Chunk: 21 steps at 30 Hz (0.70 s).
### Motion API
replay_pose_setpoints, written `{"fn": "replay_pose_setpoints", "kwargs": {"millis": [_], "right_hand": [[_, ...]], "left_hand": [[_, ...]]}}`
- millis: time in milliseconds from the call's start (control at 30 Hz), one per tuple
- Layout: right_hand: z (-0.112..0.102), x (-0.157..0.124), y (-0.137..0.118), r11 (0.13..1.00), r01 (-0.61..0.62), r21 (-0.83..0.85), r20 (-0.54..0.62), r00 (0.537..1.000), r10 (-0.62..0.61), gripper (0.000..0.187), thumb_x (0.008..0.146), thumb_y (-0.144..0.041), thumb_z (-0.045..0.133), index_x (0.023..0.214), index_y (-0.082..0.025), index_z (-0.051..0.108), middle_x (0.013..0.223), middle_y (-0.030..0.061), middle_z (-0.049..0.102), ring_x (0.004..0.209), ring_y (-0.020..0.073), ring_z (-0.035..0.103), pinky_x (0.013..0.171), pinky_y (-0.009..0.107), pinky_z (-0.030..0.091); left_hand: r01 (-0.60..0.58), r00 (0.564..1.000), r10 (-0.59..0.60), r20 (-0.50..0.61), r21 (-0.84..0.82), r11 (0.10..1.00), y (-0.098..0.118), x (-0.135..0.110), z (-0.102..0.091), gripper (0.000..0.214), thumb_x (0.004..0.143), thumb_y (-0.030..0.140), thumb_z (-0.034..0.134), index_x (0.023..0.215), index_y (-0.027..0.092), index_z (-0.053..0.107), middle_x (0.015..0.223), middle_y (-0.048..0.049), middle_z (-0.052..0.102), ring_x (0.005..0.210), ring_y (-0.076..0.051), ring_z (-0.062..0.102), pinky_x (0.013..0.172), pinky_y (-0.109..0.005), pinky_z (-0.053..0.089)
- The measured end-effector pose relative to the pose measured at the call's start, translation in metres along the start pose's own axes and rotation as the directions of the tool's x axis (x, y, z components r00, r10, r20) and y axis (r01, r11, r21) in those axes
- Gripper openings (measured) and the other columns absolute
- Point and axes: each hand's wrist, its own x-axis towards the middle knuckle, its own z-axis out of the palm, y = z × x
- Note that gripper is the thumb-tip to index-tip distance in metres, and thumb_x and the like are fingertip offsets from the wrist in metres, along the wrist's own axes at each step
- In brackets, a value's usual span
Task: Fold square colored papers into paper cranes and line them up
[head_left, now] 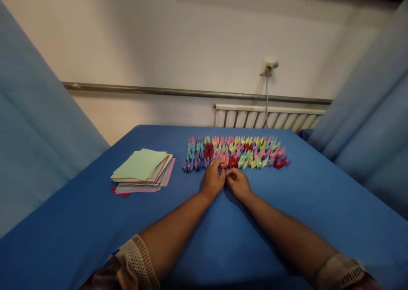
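Rows of small folded paper cranes point(245, 159) in many colours stand on the blue tabletop in front of my hands. At the front edge of the rows, my left hand point(213, 178) has its fingers curled inward, close to a coral-pink paper crane point(225, 159). My right hand point(238, 184) is almost touching it from the right, thumb and fingertips pinched together. Whatever sits between the fingertips is too small or too hidden to make out. A stack of coloured paper sheets point(140, 164), light green on top, lies to the left of the hands.
The blue-covered table point(287, 222) reaches toward a pale wall with a metal rail point(165, 91), a radiator point(248, 116) and a socket with a plugged-in cord point(268, 67). Blue curtains point(35, 124) hang at both sides.
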Motion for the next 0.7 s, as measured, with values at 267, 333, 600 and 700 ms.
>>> {"fn": "replay_pose_setpoints", "kwargs": {"millis": [267,333,600,700], "right_hand": [[0.004,0.012,0.005,0.993,0.016,-0.117,0.048,0.999,-0.011,0.013,0.063,-0.018,0.049,0.069,-0.022,0.06,0.056,-0.0047,0.057,0.05,0.0122,0.05,0.05,0.022,0.04],[0.005,0.014,0.004,0.989,0.023,-0.147,0.065,0.998,-0.013,0.014,0.064,-0.017,0.049,0.069,-0.022,0.061,0.057,-0.0045,0.058,0.051,0.0126,0.051,0.051,0.023,0.04],[0.007,0.016,-0.004,0.975,0.064,-0.213,0.172,0.985,-0.027,0.02,0.067,-0.008,0.051,0.071,-0.022,0.064,0.068,-0.0031,0.065,0.064,0.0136,0.057,0.063,0.024,0.045],[0.005,0.015,-0.007,0.974,0.078,-0.211,0.212,0.977,-0.033,0.02,0.068,-0.007,0.052,0.072,-0.022,0.065,0.07,-0.0025,0.066,0.065,0.0138,0.059,0.065,0.025,0.046]], "left_hand": [[-0.013,0.993,0.033,-0.114,0.167,0.986,0.003,0.021,-0.074,0.028,0.084,0.024,0.052,0.11,0.016,0.06,0.11,-0.0124,0.06,0.1,-0.027,0.058,0.095,-0.043,0.043],[0.046,0.985,0.018,-0.173,0.356,0.933,-0.009,0.023,-0.108,0.031,0.083,0.03,0.054,0.109,0.016,0.059,0.115,-0.0144,0.06,0.111,-0.031,0.054,0.1,-0.045,0.039],[0.457,0.882,-0.415,-0.223,0.616,0.641,-0.046,0.014,-0.196,0.048,0.07,0.055,0.065,0.091,0.012,0.066,0.08,-0.013,0.066,0.079,-0.034,0.059,0.071,-0.04,0.043],[0.465,0.885,-0.391,-0.254,0.54,0.702,-0.047,0.013,-0.2,0.03,0.063,0.042,0.073,0.073,0.015,0.066,0.052,-0.0023,0.053,0.055,-0.02,0.048,0.061,-0.03,0.037]]}}
